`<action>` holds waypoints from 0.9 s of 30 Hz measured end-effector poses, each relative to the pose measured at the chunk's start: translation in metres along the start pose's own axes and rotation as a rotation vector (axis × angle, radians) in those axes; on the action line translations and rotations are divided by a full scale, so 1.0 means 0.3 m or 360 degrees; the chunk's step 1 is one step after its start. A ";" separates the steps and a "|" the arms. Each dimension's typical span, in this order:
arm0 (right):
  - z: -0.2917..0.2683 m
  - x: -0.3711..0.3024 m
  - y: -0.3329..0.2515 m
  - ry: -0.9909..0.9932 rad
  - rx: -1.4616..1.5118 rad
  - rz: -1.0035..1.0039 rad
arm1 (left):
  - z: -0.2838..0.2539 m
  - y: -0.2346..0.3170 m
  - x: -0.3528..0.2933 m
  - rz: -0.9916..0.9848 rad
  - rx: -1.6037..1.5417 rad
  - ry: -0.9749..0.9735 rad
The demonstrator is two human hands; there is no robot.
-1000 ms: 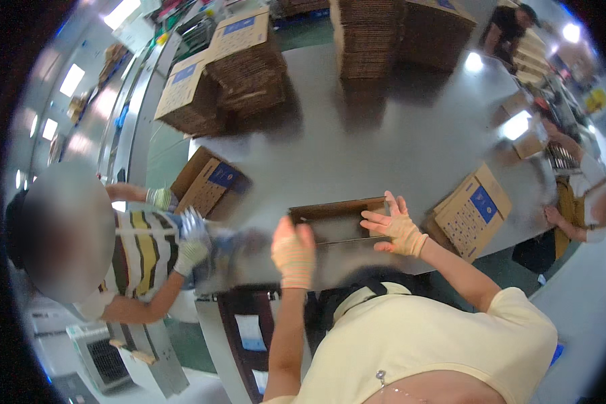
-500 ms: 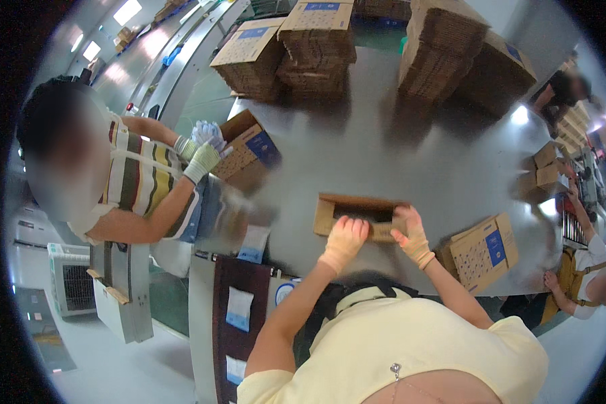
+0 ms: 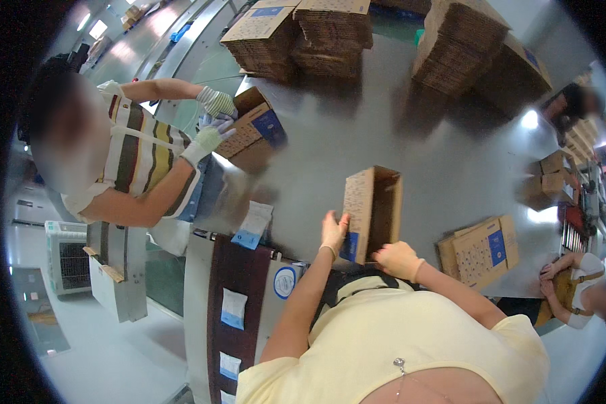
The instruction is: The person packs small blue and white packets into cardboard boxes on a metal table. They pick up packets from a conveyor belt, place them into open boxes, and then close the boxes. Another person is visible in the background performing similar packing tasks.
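An open cardboard box (image 3: 360,205) stands on the grey table close in front of me, its long side running away from me and its opening facing up. The inside that shows is bare brown cardboard. My left hand (image 3: 334,232) holds the box's left wall near the blue patch, thumb against the side. At the near right corner, my right hand (image 3: 397,260) is closed on the box's edge; some of its fingers are hidden. Both wrists have a pale cuff.
Flattened cartons (image 3: 479,252) lie to my right. Tall carton stacks (image 3: 451,50) stand at the back. On the left, a co-worker's gloved hands (image 3: 212,128) are at another open box (image 3: 259,128). A dark conveyor (image 3: 239,279) carries white-and-blue packets (image 3: 233,308).
The box has turned from lying crosswise to pointing away from me. My left hand moved to its left wall, my right to its near end. The co-worker's hands moved over their box.
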State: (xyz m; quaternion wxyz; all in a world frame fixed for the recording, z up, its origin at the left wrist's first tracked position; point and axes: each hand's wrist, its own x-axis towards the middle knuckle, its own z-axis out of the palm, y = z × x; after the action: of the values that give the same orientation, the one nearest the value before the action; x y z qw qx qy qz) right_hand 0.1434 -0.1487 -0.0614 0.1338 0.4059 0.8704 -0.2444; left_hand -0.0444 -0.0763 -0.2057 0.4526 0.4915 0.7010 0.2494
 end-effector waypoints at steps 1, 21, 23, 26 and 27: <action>-0.010 0.034 -0.015 0.0021 -0.0034 -0.0034 | -0.024 -0.012 0.034 -0.0032 0.0276 0.0003; -0.053 0.135 -0.060 0.0115 -0.0222 -0.0217 | -0.116 0.078 -0.013 0.0017 -0.0311 -0.0515; -0.042 0.135 -0.037 0.0088 -0.0216 -0.0213 | -0.114 0.108 0.001 0.0007 -0.0304 -0.0594; -0.049 0.140 -0.056 0.0062 -0.0198 -0.0140 | -0.098 0.081 0.000 0.0129 -0.0059 -0.0378; -0.043 0.141 -0.057 0.0059 -0.0221 -0.0071 | -0.110 0.122 -0.028 0.0163 0.0173 -0.0290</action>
State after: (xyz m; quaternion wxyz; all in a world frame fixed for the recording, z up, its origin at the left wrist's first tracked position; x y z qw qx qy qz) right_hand 0.1029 -0.1241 -0.0632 0.1401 0.3806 0.8964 -0.1788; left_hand -0.0555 -0.0665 -0.1581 0.4736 0.5712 0.6434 0.1880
